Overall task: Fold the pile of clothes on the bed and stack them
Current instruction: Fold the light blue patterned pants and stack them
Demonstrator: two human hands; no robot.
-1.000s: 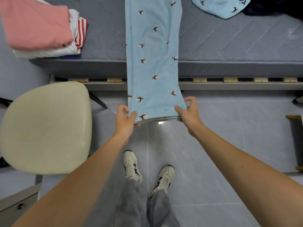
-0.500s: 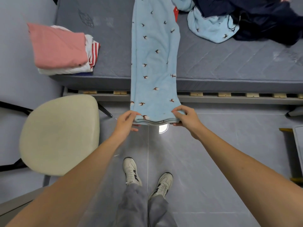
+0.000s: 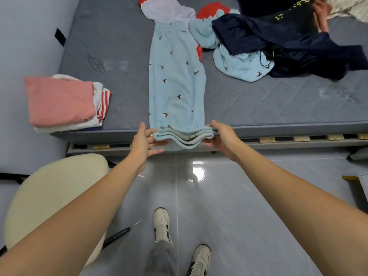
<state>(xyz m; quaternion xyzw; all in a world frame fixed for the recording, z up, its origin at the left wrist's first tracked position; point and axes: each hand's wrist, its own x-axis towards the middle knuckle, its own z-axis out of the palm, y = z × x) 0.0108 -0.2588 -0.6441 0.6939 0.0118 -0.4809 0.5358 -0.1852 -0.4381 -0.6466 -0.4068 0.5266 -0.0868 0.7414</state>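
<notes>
The light blue trousers (image 3: 177, 86) lie lengthwise on the bed (image 3: 123, 46), folded into one narrow strip, with the waistband far from the person and the leg ends at the near edge of the mattress. The leg ends are lifted a little and hang over this edge in several wavy layers, between the two hands. The left hand (image 3: 144, 139) holds the left corner of the leg ends: its fingers are curled under the cloth and the thumb lies on top. The right hand (image 3: 220, 135) pinches the right corner in the same way, with the fingers closed on the layers. Both hands are just in front of the bed edge, above the floor (image 3: 229, 196). To the left of the trousers, near the corner of the bed, stands a stack (image 3: 63, 102) of folded clothes, with a pink piece on top and a red-and-white striped one under it. To the right, well apart from the stack, is the unfolded pile (image 3: 268, 42): dark navy clothes over a light blue piece with the same pattern, and something red behind. A cream chair (image 3: 47, 196) stands on the floor at the left, and the person's shoes (image 3: 162, 226) are seen below.
</notes>
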